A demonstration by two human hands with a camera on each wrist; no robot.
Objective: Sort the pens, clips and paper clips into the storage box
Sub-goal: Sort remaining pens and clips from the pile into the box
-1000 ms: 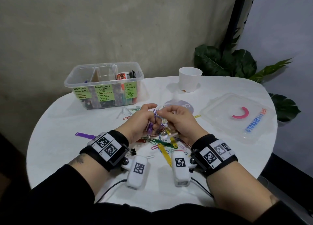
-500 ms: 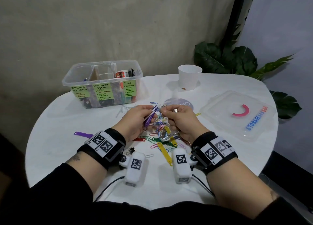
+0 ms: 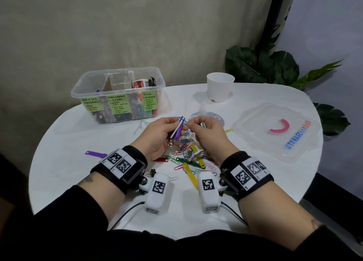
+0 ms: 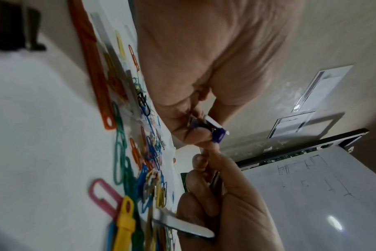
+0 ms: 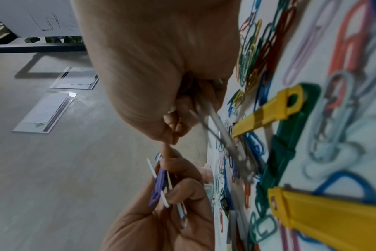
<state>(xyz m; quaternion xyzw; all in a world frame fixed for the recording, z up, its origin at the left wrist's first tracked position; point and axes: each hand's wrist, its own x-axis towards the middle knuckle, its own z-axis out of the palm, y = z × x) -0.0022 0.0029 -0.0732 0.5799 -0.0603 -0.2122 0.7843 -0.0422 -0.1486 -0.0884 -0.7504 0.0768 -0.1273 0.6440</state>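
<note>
Standing at the far left of the white tabletop (image 3: 59, 143), the clear storage box (image 3: 117, 95) is open, with green labels on its front wall and items already in its compartments. A purple clip strip (image 3: 93, 153) lies alone nearer the front edge. The left hand (image 3: 157, 137) is raised over the tabletop, its fingers (image 4: 201, 135) curled round a small bundle of clips (image 3: 177, 131), purple and white strips with a blue paper clip at the top. Below and between the hands lies the loose pile of paper clips (image 3: 186, 143) in many colours, with green, yellow and red clip strips among them. The right hand (image 3: 208, 135) is level with the left, its fingers (image 5: 172, 130) pinched together at the top of the bundle while the other fingers curl round something metal. Behind it stands a white cup (image 3: 220, 88). To the far right the box lid (image 3: 275, 131) lies flat, well apart from the box.
</note>
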